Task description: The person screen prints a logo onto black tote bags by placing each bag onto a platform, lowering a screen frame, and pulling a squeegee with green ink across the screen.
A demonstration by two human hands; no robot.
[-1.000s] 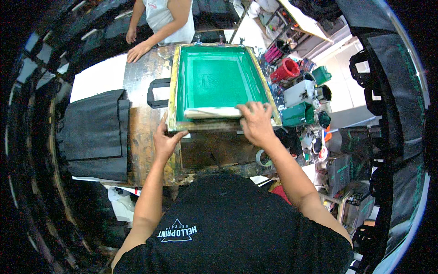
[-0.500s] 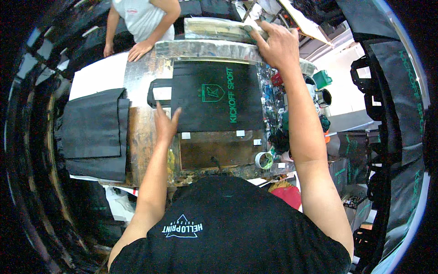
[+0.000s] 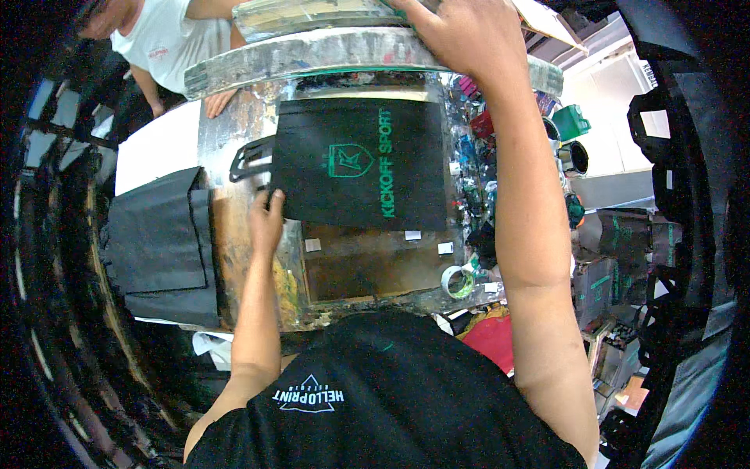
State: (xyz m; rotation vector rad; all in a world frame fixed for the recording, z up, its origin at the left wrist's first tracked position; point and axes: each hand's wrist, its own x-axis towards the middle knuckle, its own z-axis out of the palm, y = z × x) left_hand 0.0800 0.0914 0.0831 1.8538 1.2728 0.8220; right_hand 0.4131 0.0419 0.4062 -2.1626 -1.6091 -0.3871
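Observation:
A black tote bag (image 3: 312, 199) with a green shield emblem and lettering lies on the wooden board of the worktable. My left hand (image 3: 267, 223) pinches its left edge, just below the bag's handle loop (image 3: 244, 162). At the far side a screen printing frame (image 3: 344, 53) is raised, its paint-stained bar crossing above the bag. My right hand (image 3: 476, 43) grips this frame at the top of the view; some fingertips are cut off or hidden there.
Black bags (image 3: 160, 242) are stacked at the left. A roll of tape (image 3: 455, 282) sits near the front right, with a green container (image 3: 572, 122) and paint pots (image 3: 576, 158) beyond. A co-worker (image 3: 160, 51) stands at the far left. More printed bags hang at the right.
The frame has come nearer and higher in view, with my right hand on it. My left hand has closed on the bag's edge, and the bag's left side has shifted slightly left.

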